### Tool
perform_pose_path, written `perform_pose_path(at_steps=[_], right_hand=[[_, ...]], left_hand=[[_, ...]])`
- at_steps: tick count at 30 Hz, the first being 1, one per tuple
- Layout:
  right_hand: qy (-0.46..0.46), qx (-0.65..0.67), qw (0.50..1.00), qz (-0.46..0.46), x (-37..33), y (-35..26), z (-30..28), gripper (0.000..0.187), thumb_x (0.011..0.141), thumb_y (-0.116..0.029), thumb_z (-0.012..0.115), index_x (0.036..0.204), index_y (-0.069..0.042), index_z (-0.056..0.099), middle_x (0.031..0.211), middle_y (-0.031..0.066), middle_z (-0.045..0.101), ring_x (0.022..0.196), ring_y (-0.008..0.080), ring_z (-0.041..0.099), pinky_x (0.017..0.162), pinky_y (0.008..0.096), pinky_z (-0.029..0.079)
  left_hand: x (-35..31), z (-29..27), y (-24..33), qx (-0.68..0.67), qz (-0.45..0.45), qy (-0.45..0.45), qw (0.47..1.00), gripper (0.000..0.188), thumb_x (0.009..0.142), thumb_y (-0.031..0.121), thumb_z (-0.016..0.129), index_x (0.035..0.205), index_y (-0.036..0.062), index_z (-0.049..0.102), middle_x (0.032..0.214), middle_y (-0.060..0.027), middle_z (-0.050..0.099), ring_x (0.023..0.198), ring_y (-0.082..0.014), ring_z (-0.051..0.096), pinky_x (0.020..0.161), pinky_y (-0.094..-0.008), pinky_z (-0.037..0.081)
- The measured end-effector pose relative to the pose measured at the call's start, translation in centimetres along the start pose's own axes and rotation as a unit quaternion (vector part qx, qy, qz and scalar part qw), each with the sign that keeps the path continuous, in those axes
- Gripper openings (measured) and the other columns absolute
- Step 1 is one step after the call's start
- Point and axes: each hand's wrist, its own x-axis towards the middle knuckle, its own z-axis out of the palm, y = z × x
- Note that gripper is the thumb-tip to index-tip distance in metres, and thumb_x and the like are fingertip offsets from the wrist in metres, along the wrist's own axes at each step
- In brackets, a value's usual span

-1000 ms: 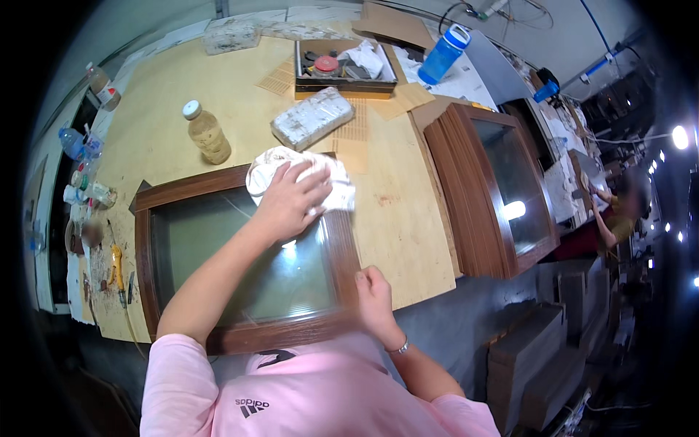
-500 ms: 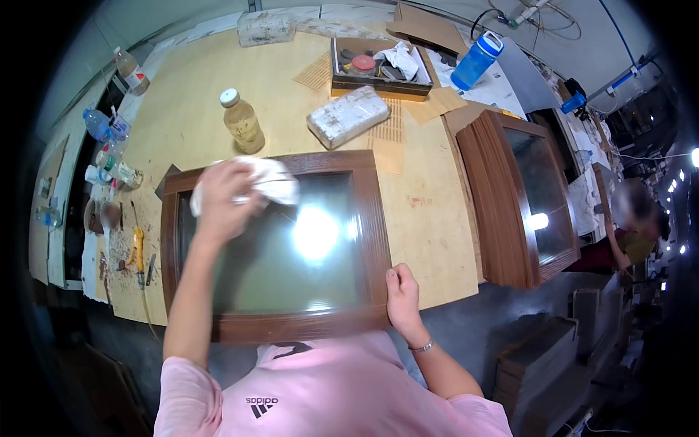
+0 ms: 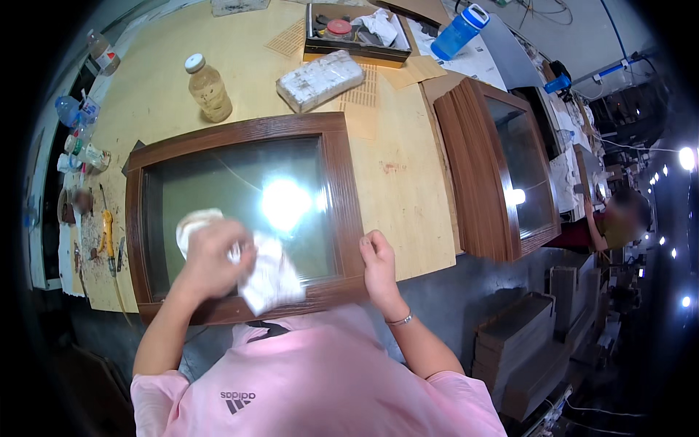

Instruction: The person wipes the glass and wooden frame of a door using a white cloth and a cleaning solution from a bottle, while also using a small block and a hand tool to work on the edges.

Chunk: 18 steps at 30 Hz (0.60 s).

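A brown wood-framed glass panel (image 3: 334, 204) lies on the workbench in front of me, its near edge close to my body. My left hand (image 3: 216, 256) is closed on a white cloth (image 3: 271, 280), which rests against the lower part of the glass and hangs toward the near frame rail. The hand is slightly blurred. At the panel's near right corner, my right hand (image 3: 378, 266) grips the frame edge, thumb on top; its other fingers are mostly hidden. A bright lamp reflects in the glass.
Beyond the panel stand a capped bottle (image 3: 210, 89) and a wrapped white block (image 3: 320, 80). A box of odds and ends (image 3: 357, 54) and a blue water bottle (image 3: 460, 33) are farther back. Stacked framed panels (image 3: 473, 167) stand right; a yellow-handled tool (image 3: 108, 229) lies left. Another person (image 3: 608, 226) is far right.
My left hand has drawn the cloth from the panel's far left corner down toward its near side. My right hand keeps its hold on the frame. The whole view has shifted slightly.
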Motion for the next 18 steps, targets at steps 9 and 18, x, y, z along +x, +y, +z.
perform_pose_path(at_steps=[9, 18], right_hand=[[-0.022, 0.009, 1.000, -0.002, 0.1, 0.8, -0.7, 0.021, 0.102, -0.016, 0.052, 0.084, -0.006, 0.049, 0.081, -0.0040, 0.044, 0.077, 0.0070, 0.037, 0.071, 0.0236, 0.036], [-0.002, -0.010, 1.000, -0.021, 2.2, 2.4, -0.7, 0.039, 0.092, -0.011, 0.068, 0.127, 0.001, 0.056, 0.096, 0.0059, 0.063, 0.087, 0.0125, 0.059, 0.080, 0.0286, 0.051]], left_hand=[[-2.1, 4.5, 1.3, -0.056, 0.273, -0.035, 0.960, 0.027, 0.069, 0.013, 0.078, 0.096, 0.0197, 0.077, 0.110, 0.0007, 0.070, 0.106, -0.0240, 0.062, 0.094, -0.0446, 0.046], [-4.2, -2.8, -1.4, 0.039, -0.026, 0.322, 0.946, 0.020, 0.075, -0.003, 0.068, 0.093, 0.0050, 0.066, 0.106, -0.0131, 0.066, 0.104, -0.0314, 0.062, 0.094, -0.0417, 0.050]])
